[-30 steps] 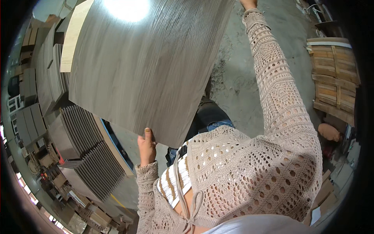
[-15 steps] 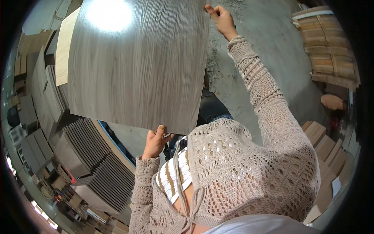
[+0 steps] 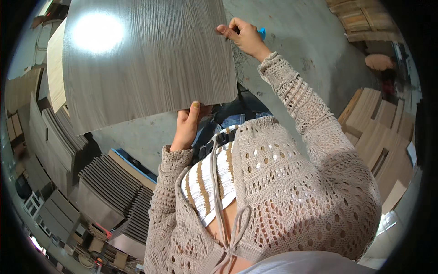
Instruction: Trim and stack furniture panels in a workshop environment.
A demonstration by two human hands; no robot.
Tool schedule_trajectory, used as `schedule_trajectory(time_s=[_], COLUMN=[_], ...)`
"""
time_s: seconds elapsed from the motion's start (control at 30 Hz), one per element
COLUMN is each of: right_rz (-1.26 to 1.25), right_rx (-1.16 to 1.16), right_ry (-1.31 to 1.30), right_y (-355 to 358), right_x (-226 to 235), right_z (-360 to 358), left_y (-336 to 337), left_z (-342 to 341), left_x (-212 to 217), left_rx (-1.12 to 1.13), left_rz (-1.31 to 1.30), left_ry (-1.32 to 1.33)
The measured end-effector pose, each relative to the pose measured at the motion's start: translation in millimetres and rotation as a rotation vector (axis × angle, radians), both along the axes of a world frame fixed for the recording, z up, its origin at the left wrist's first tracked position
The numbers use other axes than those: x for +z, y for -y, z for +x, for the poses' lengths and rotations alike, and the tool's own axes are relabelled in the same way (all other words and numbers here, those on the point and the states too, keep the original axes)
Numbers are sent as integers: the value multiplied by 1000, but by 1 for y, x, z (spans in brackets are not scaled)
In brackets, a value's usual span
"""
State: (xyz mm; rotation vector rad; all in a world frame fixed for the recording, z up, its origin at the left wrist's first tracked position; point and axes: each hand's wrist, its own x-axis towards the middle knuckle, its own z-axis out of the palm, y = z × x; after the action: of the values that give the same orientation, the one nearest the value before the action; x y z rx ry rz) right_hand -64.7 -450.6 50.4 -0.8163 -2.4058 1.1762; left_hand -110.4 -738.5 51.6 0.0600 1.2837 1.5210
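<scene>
A large grey wood-grain panel [image 3: 150, 68] fills the upper left, with a bright light reflected on its face. My left hand [image 3: 187, 127] grips its near edge, thumb on top and the other fingers underneath. At the panel's right edge, my right hand [image 3: 247, 40] is closed, thumb and forefinger pinched against that edge. A blue end [image 3: 262, 33] sticks out behind this hand; the rest of that small tool is hidden in the fingers, so its kind is unclear.
A pale board [image 3: 56, 68] shows beyond the panel's left edge. Stacked grey panels [image 3: 107, 187] stand at the lower left, near a blue-edged piece [image 3: 132, 162]. Wooden boards [image 3: 381, 132] lie stacked on the right. A wooden pallet [image 3: 369, 18] is at the far right, on the grey floor [image 3: 301, 41].
The panel has shifted left, and its near edge is farther from me. My right hand has moved down along the right edge; my left hand has moved up with the panel.
</scene>
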Motion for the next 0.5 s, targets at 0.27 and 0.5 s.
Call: schedule_trajectory(time_s=[0.27, 0.5], right_rz=[74, 504], right_rx=[-60, 179], right_ry=[-45, -30], right_y=[50, 79], right_x=[8, 2], right_z=[45, 87], left_y=[-26, -49], left_z=[-12, -14], left_x=[-7, -6], left_rx=[-64, 24], left_rz=[80, 82], left_ry=[-162, -267])
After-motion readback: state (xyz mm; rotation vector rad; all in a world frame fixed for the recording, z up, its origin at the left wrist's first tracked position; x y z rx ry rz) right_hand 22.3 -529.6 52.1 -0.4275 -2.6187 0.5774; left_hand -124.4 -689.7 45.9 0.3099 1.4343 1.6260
